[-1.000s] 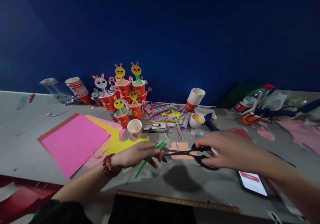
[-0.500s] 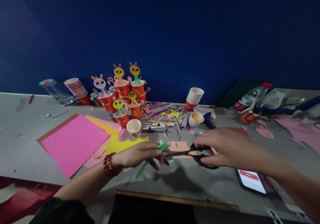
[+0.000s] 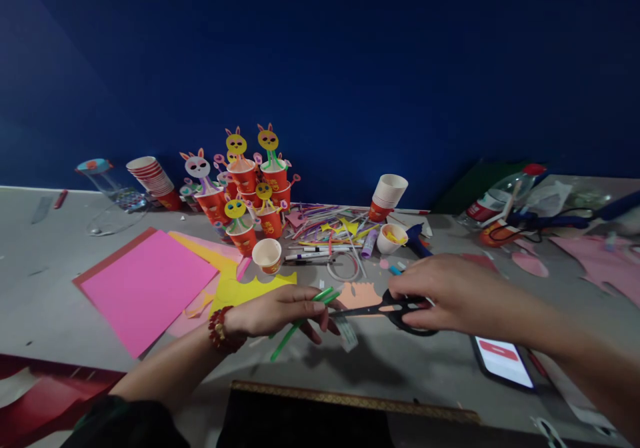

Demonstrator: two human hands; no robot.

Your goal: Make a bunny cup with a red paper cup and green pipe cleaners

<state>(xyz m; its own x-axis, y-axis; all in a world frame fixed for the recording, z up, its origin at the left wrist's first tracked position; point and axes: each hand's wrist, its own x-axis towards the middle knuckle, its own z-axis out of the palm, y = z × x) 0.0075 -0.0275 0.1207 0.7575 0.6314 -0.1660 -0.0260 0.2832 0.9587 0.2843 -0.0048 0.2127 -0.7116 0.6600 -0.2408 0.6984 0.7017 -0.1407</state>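
Note:
My left hand (image 3: pixel 293 311) pinches several green drinking straws (image 3: pixel 284 343), which jut out below the palm and above the fingertips. A translucent strip with faint print (image 3: pixel 349 335) hangs beneath those fingertips; what it is I cannot make out. My right hand (image 3: pixel 433 291) has its thumb and fingers through the handles of black scissors (image 3: pixel 373 309). Their blades look closed and point left, with the tips touching or just behind the left fingers. Beneath the scissors lies a cut piece of peach paper (image 3: pixel 357 295). Yellow paper (image 3: pixel 245 291) is behind my left hand.
Red paper cups with rabbit-faced paper figures (image 3: pixel 243 175) stand at the back left, near an upright cup (image 3: pixel 267 256). Loose straws and sticks (image 3: pixel 325 228) lie mid-table. Pink sheets (image 3: pixel 150 288) are at left, a phone (image 3: pixel 503 361) and bottle (image 3: pixel 493 201) at right.
The scissors' handles have come together and the blades have closed near my left fingertips. The translucent strip hangs slightly lower and further right. Both hands stay nearly in place.

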